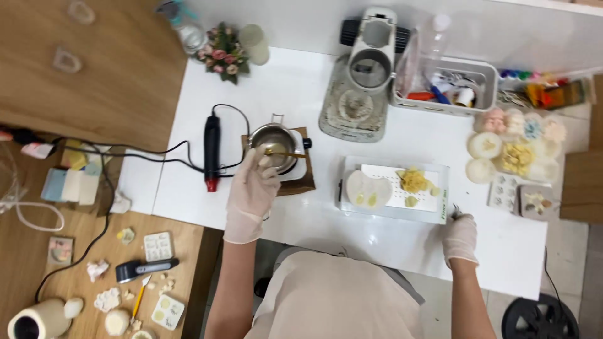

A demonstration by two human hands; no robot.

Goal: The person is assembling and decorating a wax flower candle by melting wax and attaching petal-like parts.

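Spoon [284,152] lies across the little metal pot [274,139] on the white worktop [301,220], pinched in the gloved left hand [252,188], while the gloved right hand [459,236] rests closed near the white tray [440,210].

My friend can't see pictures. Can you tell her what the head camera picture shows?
A person's gloved left hand holds a gold spoon over a small metal pot on a white table. The gloved right hand rests near a white tray of yellow bits. A black heat tool lies beside the pot.
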